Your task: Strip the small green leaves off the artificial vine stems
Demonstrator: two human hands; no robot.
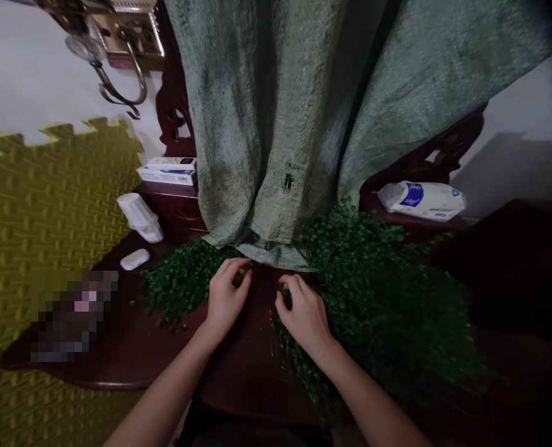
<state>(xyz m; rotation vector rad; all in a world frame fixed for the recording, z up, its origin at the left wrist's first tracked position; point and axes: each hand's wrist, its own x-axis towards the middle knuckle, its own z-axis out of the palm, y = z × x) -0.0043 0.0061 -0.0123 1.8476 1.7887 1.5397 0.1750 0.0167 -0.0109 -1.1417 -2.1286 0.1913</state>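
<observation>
My left hand (226,292) hovers over the middle of the dark red wooden tabletop (252,347), thumb and curved fingers apart, nothing visible between them. It borders a smaller heap of green sprigs with small round seed pods (177,282). Facing it, my right hand (303,307) has loosely curled fingers and a gap to the thumb; I see nothing held. Beside and partly beneath that hand spreads a much larger pile of the same green sprigs (387,298). Just beyond both hands, the lower edge of a grey-green woven sack (285,205) rests on the table.
At the left are a white bottle-like container (140,217), a small white case (135,259), a remote (171,162) on a box (166,175), and a blurred-out item (75,320). A tissue pack (425,200) lies right. Yellow foam matting (47,205) borders the table.
</observation>
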